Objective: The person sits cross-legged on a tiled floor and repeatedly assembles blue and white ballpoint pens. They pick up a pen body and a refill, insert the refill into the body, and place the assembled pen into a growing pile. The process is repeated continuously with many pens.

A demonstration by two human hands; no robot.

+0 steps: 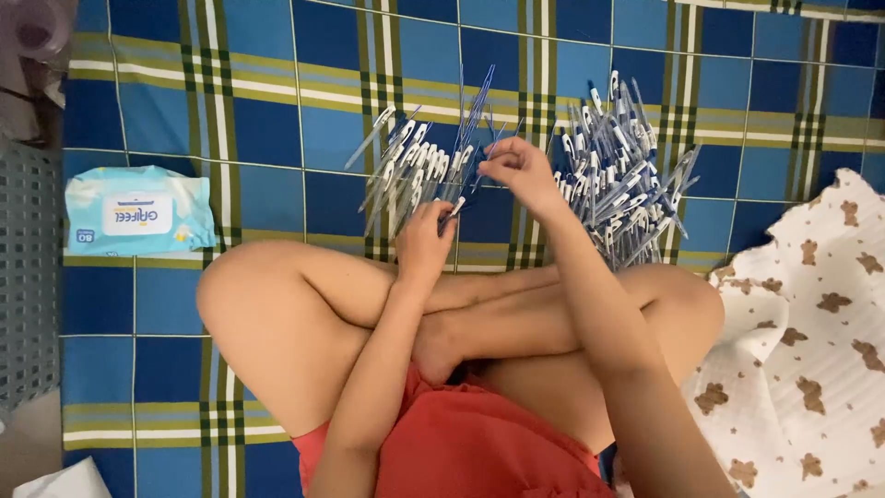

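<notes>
1 head-worn view, looking steeply down from above the seated person, near enough to crop the lap at the near edge, checked blanket [277, 120] filling the far ground, no 2nd view

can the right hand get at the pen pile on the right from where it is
Probably yes: the right hand is right beside the right-hand pile of pens, with only bare blanket between them.
</notes>
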